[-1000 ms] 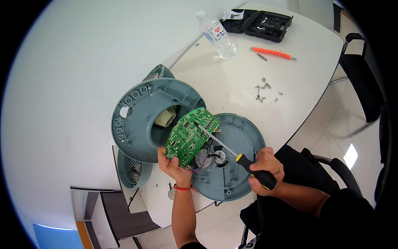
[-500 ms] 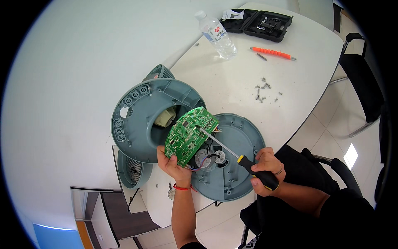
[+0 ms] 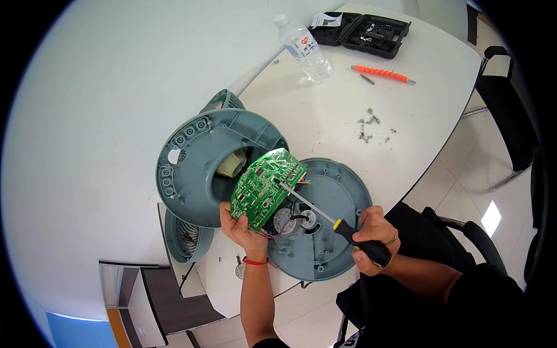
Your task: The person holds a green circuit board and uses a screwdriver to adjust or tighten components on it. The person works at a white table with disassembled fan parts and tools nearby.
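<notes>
My left hand grips the lower left end of a green circuit board, which is tilted up over the grey-green plastic parts. In my right hand is a screwdriver with a black and yellow handle. Its metal shaft points up and left, and the tip meets the board near the middle of its right half. Behind the board stands a large round housing with a central opening. Under the board and shaft lies a round base holding a small motor and wires.
Several loose screws lie on the white table. Farther back are an orange flexible shaft, a small metal bit, a water bottle and a black tool case. Black chairs stand at the right.
Almost nothing differs. The screwdriver stays against the board, and both hands hold nearly the same position.
</notes>
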A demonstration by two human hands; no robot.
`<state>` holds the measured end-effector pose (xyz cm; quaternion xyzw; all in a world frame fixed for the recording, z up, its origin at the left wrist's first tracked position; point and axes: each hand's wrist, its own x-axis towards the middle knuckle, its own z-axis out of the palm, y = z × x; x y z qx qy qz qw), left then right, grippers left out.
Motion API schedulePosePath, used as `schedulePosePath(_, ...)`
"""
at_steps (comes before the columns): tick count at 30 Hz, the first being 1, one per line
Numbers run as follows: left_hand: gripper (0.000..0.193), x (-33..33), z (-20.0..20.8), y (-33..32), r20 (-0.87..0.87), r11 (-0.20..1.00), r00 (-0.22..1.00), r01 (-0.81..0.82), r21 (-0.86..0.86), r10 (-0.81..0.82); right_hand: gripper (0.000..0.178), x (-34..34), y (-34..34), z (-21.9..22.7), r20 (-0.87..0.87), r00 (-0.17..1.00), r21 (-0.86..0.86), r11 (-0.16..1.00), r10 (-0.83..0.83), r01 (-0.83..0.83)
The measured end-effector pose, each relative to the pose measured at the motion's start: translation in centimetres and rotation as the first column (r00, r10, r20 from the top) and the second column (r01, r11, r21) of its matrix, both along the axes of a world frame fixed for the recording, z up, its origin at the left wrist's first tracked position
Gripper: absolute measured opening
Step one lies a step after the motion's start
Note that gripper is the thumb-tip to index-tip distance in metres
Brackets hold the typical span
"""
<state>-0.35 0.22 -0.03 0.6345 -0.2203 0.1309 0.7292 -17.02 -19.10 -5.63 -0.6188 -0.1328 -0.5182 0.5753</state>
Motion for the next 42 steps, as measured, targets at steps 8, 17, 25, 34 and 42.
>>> schedulePosePath(8,0.024,0.02,0.04,-0.01,-0.004,1.000,1.000,0.014,-0.017,-0.014,0.024,-0.04,0.01,-0.01,0.002,1.000,-0.002,1.000,0.004,-0.004)
schedulePosePath(17,0.023,-0.04,0.11,-0.04,-0.013,0.999,1.000,0.025,-0.020,-0.025,0.024,-0.06,-0.10,-0.09,0.010,1.000,0.001,1.000,0.025,-0.025)
schedulePosePath(25,0.025,-0.08,0.16,-0.08,-0.019,1.000,1.000,0.019,-0.020,-0.020,0.024,-0.05,-0.13,-0.27,0.023,0.999,0.002,0.999,0.035,-0.035)
schedulePosePath(34,0.025,0.10,-0.08,0.07,-0.004,1.000,1.000,-0.001,-0.010,0.001,0.022,-0.29,-0.33,0.18,-0.045,0.998,-0.034,0.998,0.051,-0.052)
schedulePosePath(42,0.026,0.10,-0.02,-0.06,0.014,1.000,1.000,0.003,-0.004,-0.003,0.022,-0.10,-0.16,0.17,-0.031,0.999,-0.050,0.999,0.018,-0.019)
